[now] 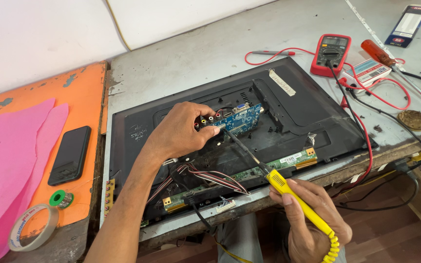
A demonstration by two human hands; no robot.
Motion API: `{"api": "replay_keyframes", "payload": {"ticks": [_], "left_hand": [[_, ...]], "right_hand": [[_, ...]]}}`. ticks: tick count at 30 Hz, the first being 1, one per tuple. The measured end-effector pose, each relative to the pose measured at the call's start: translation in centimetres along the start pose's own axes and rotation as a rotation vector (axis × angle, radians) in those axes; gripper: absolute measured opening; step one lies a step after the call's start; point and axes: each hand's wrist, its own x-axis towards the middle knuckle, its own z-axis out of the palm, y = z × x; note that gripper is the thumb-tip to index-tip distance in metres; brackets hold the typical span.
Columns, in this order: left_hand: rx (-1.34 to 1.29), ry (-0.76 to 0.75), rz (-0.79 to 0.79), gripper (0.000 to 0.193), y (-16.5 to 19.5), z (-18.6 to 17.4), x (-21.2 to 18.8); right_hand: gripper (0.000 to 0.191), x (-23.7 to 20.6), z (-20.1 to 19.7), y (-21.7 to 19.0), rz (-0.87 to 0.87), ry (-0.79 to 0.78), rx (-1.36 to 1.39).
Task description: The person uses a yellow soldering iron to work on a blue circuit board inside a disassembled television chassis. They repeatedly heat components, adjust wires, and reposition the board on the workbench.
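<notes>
A black flat-screen set (308, 109) lies back-up on the grey workbench with its rear open. My left hand (179, 131) pinches the left edge of a small blue circuit board (237, 119) with coloured sockets, held over the set's middle. My right hand (313, 219) grips a yellow-handled soldering iron (293, 195). Its dark shaft runs up and left, and the tip touches the blue board's lower left corner beside my left fingers. A long green strip board (288, 160) and a bundle of thin wires (210, 178) lie along the set's near edge.
A red multimeter (331, 53) with red and black leads sits at the back right, near a red-handled screwdriver (378, 53) and a round brown tin (414, 119). On the orange board at left lie a black phone (70, 155), a solder spool (60, 198), a tape roll (32, 228) and pink sheets (6, 160).
</notes>
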Motion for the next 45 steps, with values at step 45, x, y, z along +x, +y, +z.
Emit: {"api": "replay_keyframes", "payload": {"ticks": [45], "left_hand": [[0.025,0.053,-0.011,0.033,0.3,0.0,-0.3]], "right_hand": [[0.025,-1.1,0.1,3.3,0.213,0.104,0.468]]}}
